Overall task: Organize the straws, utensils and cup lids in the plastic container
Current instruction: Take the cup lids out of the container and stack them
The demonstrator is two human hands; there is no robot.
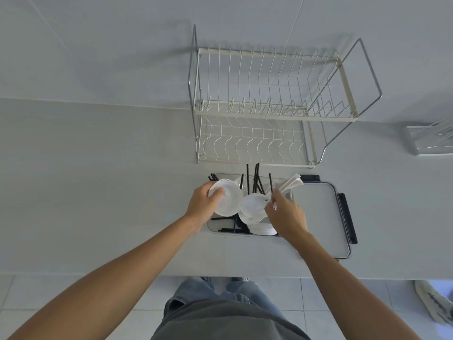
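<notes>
A clear plastic container (211, 225) sits on the counter in front of me, holding black straws (248, 177), white cup lids and white utensils. My left hand (202, 201) grips a stack of white cup lids (229, 200) over the container's left side. My right hand (285, 213) pinches a bundle of white utensils (290, 184) at the container's right side. More cup lids (253, 208) lie between my hands, and another lid (263, 229) rests near the front wall. Several straws stick up over the far rim, others lie flat on the bottom.
The container's lid (318, 217) with black clips lies flat just right of it. A white wire dish rack (269, 111) stands behind against the wall. A clear tray (429, 141) is at the far right. The counter edge runs below my forearms.
</notes>
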